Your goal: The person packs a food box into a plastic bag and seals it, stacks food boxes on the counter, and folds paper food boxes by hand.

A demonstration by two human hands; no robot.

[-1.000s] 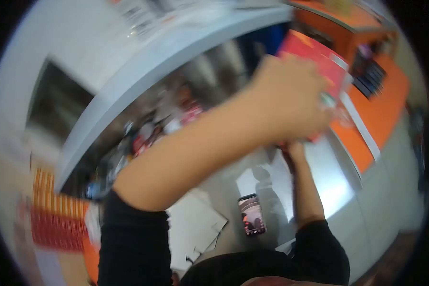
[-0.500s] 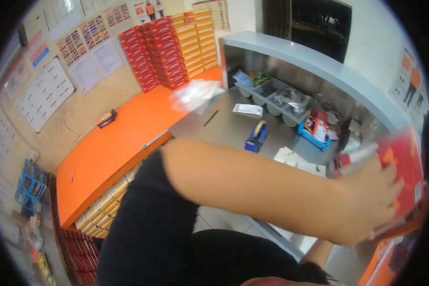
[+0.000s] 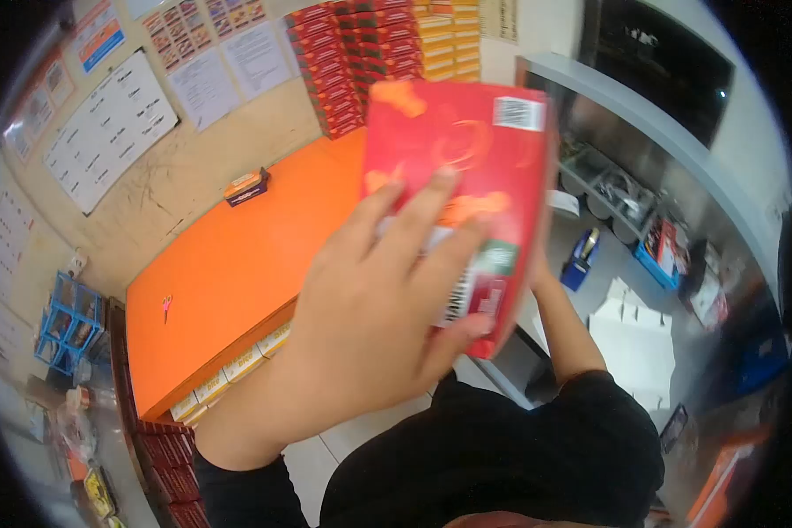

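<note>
A red box (image 3: pixel 405 132) with orange patterns, a barcode and a white label is held up in front of me, its broad face toward the camera. My left hand (image 3: pixel 387 282) lies across that face, fingers spread and thumb near the lower edge. Behind the right side of the box rises my right forearm; the fingers of my right hand are hidden by the box. Below the box is the edge of the orange counter (image 3: pixel 229 255).
Stacked red boxes (image 3: pixel 326 70) and yellow boxes (image 3: pixel 449 40) stand at the back. On the metal table are a blue tape dispenser (image 3: pixel 581 260), white papers (image 3: pixel 634 343) and a blue basket (image 3: pixel 660 264). Small pink scissors (image 3: pixel 166 308) lie on the counter.
The red box and my left hand have moved from the far right to the middle, in front of the counter. My right forearm now shows beside the box. The view has shifted.
</note>
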